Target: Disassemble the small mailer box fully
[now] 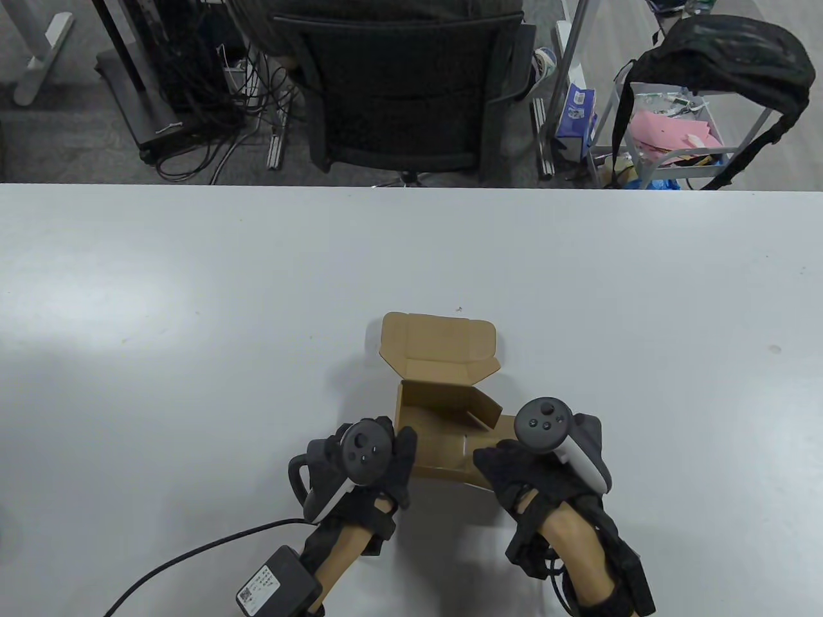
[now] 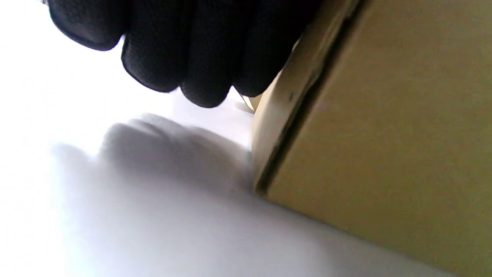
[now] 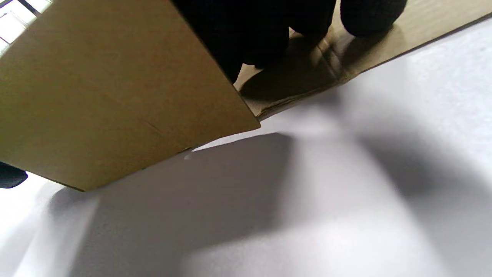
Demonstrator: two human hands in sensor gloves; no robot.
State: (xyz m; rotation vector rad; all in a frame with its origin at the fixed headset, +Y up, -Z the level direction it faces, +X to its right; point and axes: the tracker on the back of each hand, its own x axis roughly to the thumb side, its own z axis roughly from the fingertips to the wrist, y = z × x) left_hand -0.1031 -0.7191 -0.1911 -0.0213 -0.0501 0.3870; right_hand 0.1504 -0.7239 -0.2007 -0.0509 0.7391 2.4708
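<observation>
Left hand (image 1: 366,463) grips the mailer box (image 1: 443,411) at its left wall; right hand (image 1: 540,463) presses its flattened right flap onto the open table (image 1: 193,289).

— What sort of place is this?
— An office or lab: a white table (image 1: 193,270), a black mesh chair (image 1: 402,90) behind it, tangled cables (image 1: 212,83) on grey carpet.
— Anything else?
— A cart (image 1: 675,138) of papers, backpack (image 1: 720,61) on top.
</observation>
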